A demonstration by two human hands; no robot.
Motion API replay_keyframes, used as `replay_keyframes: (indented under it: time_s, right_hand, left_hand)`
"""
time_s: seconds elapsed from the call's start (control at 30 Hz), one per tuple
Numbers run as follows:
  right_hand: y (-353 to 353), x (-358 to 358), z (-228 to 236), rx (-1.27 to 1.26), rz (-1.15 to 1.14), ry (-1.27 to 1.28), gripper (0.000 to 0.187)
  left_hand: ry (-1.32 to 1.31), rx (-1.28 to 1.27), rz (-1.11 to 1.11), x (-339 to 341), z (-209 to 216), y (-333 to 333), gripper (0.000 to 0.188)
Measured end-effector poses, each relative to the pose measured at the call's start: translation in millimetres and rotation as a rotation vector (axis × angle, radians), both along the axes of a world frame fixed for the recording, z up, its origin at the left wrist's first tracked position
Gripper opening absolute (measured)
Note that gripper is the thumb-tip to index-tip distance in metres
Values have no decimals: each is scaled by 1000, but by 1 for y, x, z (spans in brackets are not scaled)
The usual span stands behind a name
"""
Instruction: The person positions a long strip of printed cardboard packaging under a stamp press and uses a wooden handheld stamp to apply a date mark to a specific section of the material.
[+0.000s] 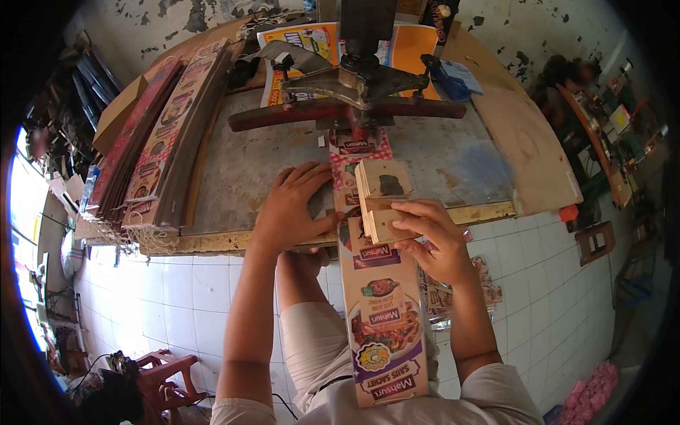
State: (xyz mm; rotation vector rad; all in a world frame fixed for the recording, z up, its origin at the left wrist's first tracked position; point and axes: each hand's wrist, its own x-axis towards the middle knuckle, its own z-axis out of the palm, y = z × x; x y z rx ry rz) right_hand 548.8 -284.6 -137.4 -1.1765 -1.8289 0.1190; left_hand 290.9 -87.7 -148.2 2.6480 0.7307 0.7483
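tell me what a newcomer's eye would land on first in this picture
Probably the printed brown strip, stretching from the person's lap up to the metal worktop. Next, the pale wooden block near the worktop's front edge, held by the right hand, with the left hand spread to its left. Above looms a dark, red-edged metal crosspiece.

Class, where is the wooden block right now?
In the head view, the wooden block is just right of centre, over the printed cardboard strip, its near end held by the right hand.
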Motion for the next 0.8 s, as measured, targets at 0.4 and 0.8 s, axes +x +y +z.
replay_keyframes:
  time_s: [0.4,0.8]
  right_hand:
    - [-1,-3,0,-21,8,-29,52]
    - [11,-8,10,-51,49,-5,47]
  left_hand:
    - [-20,-13,-5,1,1,-1,76]
    - [-28,12,-5,2,1,0,77]
